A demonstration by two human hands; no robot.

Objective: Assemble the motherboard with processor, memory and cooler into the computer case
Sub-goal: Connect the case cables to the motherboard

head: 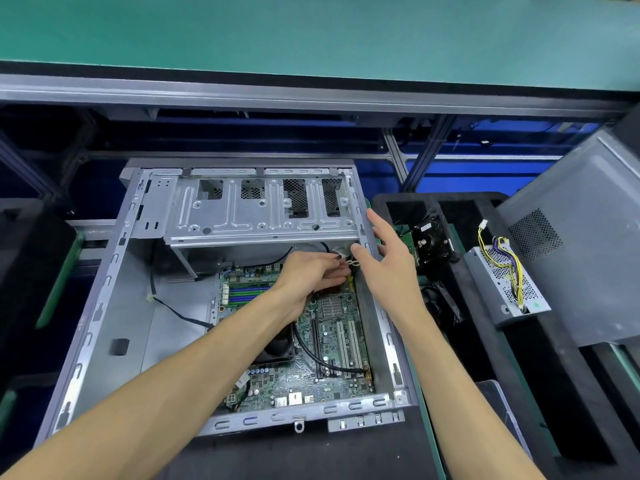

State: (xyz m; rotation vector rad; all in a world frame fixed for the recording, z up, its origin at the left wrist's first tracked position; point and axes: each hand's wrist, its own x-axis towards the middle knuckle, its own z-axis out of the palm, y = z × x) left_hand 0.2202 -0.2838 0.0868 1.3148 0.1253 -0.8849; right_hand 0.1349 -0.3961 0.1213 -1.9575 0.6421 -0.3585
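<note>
An open grey computer case point(104, 306) lies flat in front of me. The green motherboard point(332, 344) sits inside it, with memory slots point(247, 294) at its upper left and a black cooler fan point(278, 348) partly hidden under my left forearm. My left hand point(308, 278) reaches over the board's far right corner and pinches a small white cable connector point(349, 264). My right hand point(388, 258) hovers over the case's right wall, fingers spread and holding nothing.
A metal drive cage point(263, 209) spans the case's far end. A black cable point(180, 311) runs across the case floor. To the right stand a black tray point(485, 341) with a fan part point(431, 239), a power supply point(505, 285) with yellow wires, and a grey case panel point(588, 237).
</note>
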